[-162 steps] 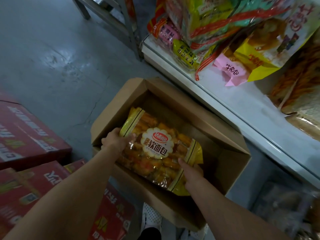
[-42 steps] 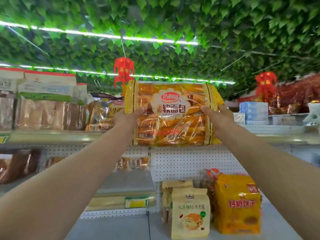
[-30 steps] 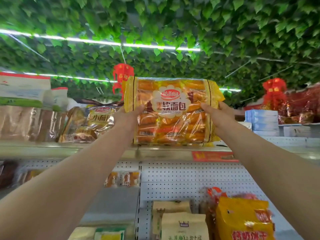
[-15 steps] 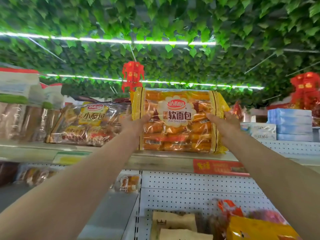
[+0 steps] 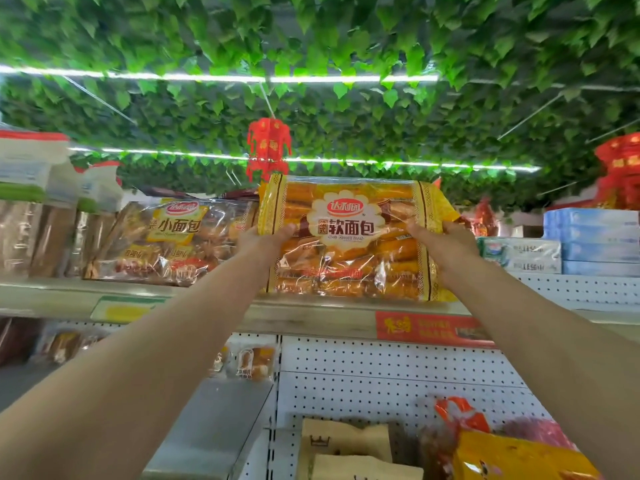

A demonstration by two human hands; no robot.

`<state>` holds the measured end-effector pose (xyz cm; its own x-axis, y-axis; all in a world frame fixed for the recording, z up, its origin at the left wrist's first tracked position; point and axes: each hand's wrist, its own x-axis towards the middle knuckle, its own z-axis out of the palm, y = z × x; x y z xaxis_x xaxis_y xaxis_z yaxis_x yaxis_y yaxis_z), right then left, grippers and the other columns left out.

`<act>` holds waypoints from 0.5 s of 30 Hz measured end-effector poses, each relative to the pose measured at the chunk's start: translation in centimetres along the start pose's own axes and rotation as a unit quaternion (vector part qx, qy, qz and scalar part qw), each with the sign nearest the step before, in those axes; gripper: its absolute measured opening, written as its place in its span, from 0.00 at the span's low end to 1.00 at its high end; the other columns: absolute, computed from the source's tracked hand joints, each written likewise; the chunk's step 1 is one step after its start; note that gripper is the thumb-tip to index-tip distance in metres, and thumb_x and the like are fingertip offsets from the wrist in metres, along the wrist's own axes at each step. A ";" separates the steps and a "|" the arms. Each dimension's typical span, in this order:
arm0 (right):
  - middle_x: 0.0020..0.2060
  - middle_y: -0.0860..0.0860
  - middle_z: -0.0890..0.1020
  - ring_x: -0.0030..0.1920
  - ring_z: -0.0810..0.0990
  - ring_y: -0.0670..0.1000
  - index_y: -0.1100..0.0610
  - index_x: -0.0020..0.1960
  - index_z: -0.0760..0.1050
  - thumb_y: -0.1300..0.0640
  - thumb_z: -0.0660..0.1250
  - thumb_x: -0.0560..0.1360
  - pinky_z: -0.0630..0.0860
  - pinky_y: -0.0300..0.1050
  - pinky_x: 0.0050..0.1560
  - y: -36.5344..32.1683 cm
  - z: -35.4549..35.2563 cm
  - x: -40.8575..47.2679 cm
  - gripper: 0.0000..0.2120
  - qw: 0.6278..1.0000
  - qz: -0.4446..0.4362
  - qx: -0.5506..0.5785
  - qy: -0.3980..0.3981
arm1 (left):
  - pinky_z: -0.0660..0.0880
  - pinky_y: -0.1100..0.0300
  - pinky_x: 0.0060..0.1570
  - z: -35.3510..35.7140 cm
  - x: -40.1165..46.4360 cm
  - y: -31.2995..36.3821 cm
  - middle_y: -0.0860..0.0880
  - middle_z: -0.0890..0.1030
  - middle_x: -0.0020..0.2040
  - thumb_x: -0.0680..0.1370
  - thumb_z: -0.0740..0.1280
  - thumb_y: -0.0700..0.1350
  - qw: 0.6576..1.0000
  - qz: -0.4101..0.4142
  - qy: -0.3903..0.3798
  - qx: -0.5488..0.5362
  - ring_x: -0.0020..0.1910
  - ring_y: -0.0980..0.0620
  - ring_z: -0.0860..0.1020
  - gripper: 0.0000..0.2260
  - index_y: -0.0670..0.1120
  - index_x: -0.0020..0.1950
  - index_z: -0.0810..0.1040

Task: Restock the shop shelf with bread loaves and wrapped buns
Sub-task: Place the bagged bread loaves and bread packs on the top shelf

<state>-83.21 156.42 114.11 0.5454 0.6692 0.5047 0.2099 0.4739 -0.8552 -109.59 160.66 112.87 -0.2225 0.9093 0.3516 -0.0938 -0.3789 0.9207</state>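
Observation:
A clear and yellow bag of soft bread sticks [image 5: 349,265] stands upright on the top shelf [image 5: 311,315], its bottom edge on the shelf board. My left hand [image 5: 263,240] grips the bag's left side, thumb across the front. My right hand [image 5: 446,242] grips its right side the same way. Both arms reach up from below. Just to the left leans another bag of small wrapped buns [image 5: 169,244].
Wrapped loaves [image 5: 45,237] fill the shelf's far left. Stacked blue and white boxes [image 5: 571,244] sit at the right. Below, on a lower shelf, stand paper bread bags [image 5: 346,448] and a yellow packet [image 5: 512,459]. A red lantern [image 5: 268,147] hangs from the leafy ceiling.
The bag came out of the carton on the floor and up to the top shelf. Over the last second it settled lower onto the shelf board, with both hands holding it throughout.

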 end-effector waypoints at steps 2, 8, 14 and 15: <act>0.76 0.54 0.68 0.74 0.67 0.60 0.54 0.79 0.62 0.44 0.76 0.73 0.68 0.58 0.70 0.4 -0.2 -0.4 0.41 1.000 -0.003 -0.006 0.003 | 0.64 0.37 0.73 0.2 0.0 -0.3 0.43 0.70 0.74 0.72 0.75 0.59 1.000 0.002 -0.002 0.006 0.73 0.38 0.68 0.41 0.45 0.78 0.61; 0.68 0.55 0.76 0.68 0.74 0.59 0.56 0.71 0.73 0.43 0.74 0.75 0.70 0.48 0.57 0.5 -0.4 -1.7 0.30 0.999 -0.003 -0.039 0.016 | 0.64 0.37 0.72 0.1 0.2 -0.9 0.41 0.71 0.73 0.71 0.72 0.65 0.998 0.013 0.003 0.057 0.73 0.37 0.68 0.44 0.43 0.78 0.62; 0.66 0.55 0.78 0.65 0.76 0.60 0.55 0.69 0.74 0.40 0.73 0.74 0.72 0.50 0.58 0.7 -0.4 -1.6 0.30 0.998 0.003 -0.058 0.017 | 0.62 0.40 0.73 0.1 0.2 -0.8 0.39 0.68 0.75 0.76 0.66 0.66 0.992 0.009 -0.005 0.127 0.74 0.37 0.66 0.41 0.41 0.79 0.60; 0.64 0.54 0.79 0.64 0.76 0.60 0.54 0.68 0.75 0.39 0.73 0.73 0.72 0.51 0.57 0.8 -0.3 -1.6 0.29 0.998 0.004 -0.064 0.023 | 0.63 0.40 0.72 0.1 0.2 -0.8 0.39 0.68 0.75 0.76 0.66 0.66 0.991 0.008 -0.002 0.132 0.74 0.37 0.66 0.41 0.41 0.78 0.60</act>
<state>-83.66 155.53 112.61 0.5843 0.6439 0.4939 0.3059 0.3890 -0.8690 -109.46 161.15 112.26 -0.2174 0.9043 0.3674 0.1665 -0.3366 0.9268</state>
